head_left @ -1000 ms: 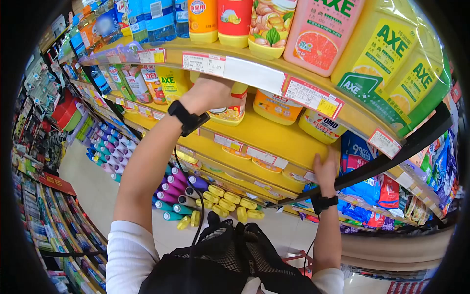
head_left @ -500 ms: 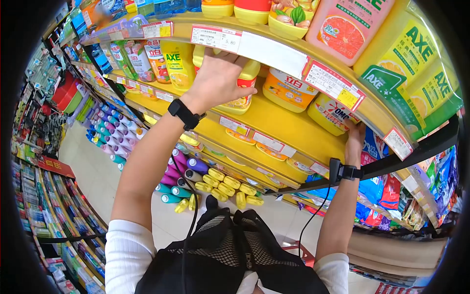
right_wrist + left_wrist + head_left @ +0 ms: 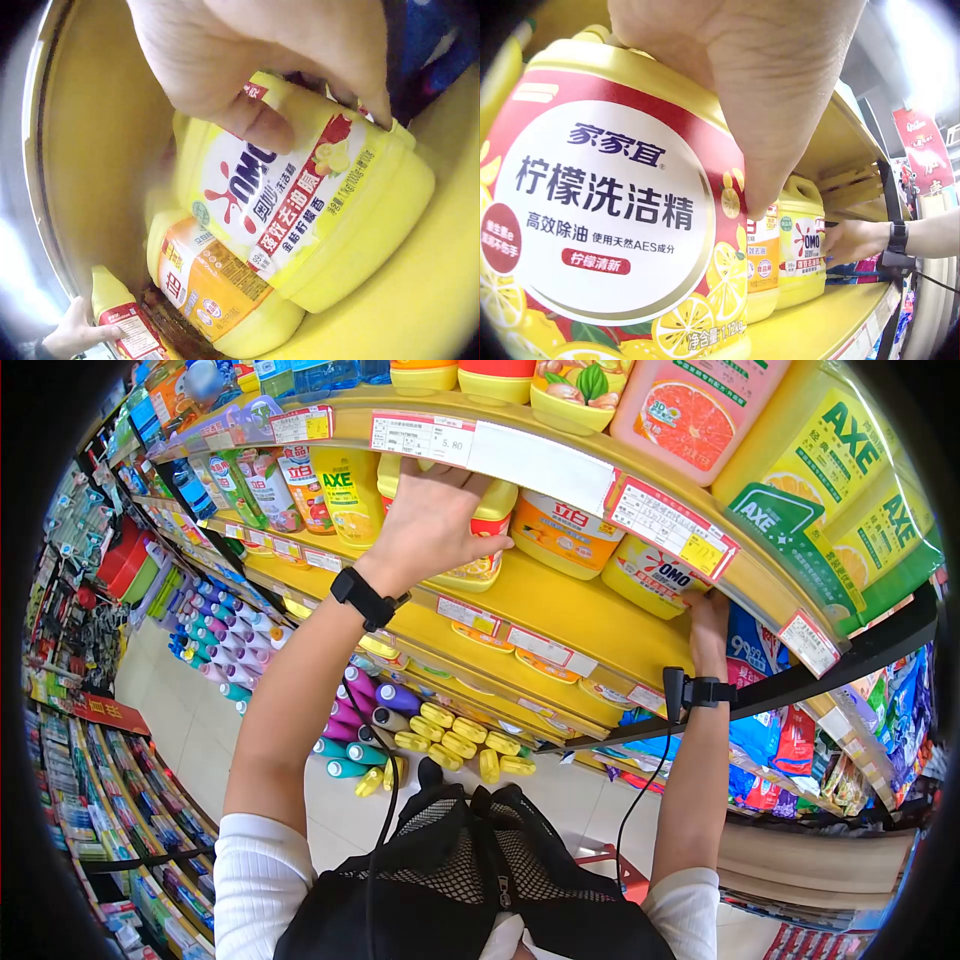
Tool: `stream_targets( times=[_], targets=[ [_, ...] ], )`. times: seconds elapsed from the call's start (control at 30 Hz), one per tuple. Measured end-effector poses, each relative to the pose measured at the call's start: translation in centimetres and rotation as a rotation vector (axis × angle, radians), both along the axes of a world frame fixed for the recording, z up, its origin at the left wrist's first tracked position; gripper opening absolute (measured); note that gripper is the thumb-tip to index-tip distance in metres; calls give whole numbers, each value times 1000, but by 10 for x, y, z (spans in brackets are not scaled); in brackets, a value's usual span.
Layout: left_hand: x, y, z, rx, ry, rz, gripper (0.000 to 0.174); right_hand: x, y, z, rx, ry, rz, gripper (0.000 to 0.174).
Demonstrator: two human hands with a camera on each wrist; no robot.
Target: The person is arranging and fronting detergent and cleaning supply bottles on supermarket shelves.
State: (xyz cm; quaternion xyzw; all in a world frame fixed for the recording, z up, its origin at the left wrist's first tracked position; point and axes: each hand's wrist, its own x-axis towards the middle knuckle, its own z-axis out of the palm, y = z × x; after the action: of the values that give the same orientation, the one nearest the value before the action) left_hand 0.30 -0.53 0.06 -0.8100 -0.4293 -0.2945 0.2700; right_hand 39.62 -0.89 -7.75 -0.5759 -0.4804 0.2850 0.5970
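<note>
My left hand [image 3: 430, 520] is over the top of a yellow dish soap jug [image 3: 607, 195] with a red lemon label. Its thumb lies along the jug's right side, while the fingertips go out of sight behind the top. At the shelf's right end, my right hand [image 3: 708, 630] grips a yellow OMO dish soap jug [image 3: 360, 217]. The thumb presses on the label and the other fingers reach round the jug's top and side. Between these two jugs stands an orange-labelled jug [image 3: 565, 530]. Both held jugs stand on the yellow shelf [image 3: 590, 605].
Close above the hands runs an upper shelf edge with price tags [image 3: 540, 460], bearing large AXE bottles [image 3: 810, 480]. Smaller bottles [image 3: 350, 490] line the shelf to the left. Several bottles [image 3: 460, 735] stand on the floor below. Bagged goods [image 3: 770, 710] fill the right-hand shelves.
My right hand has moved up from the shelf's front edge to the OMO jug and taken hold of it. The left hand stays at the red-labelled jug, its thumb now plainly showing.
</note>
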Motion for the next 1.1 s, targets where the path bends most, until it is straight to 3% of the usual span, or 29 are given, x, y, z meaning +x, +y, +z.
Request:
stream_targets(
  times=[0.23, 0.37, 0.4, 0.5, 0.6, 0.7, 0.8, 1.1],
  targets=[
    [-1, -2, 1, 1, -1, -8, 79, -36, 17, -12, 39, -266, 16, 59],
    [0, -3, 1, 7, 0, -24, 79, -75, 8, 11, -85, -335, 18, 54],
    [0, -3, 1, -14, 3, -19, 79, -74, 17, -1, 20, -338, 53, 51],
    [0, -5, 2, -42, 8, -13, 79, -83, 27, -3, -24, -452, 56, 48],
    [0, -6, 4, -1, 9, -24, 77, -89, 20, 10, -149, -321, 180, 66],
    [1, -6, 5, 25, 12, -22, 74, -69, 22, -14, -78, -291, 274, 68],
    [9, -6, 5, 12, -8, -30, 73, -61, 5, -44, 92, -273, 39, 57],
    [100, -36, 5, -73, -59, -161, 74, -44, -71, -46, -143, -255, 173, 65]
  ],
)
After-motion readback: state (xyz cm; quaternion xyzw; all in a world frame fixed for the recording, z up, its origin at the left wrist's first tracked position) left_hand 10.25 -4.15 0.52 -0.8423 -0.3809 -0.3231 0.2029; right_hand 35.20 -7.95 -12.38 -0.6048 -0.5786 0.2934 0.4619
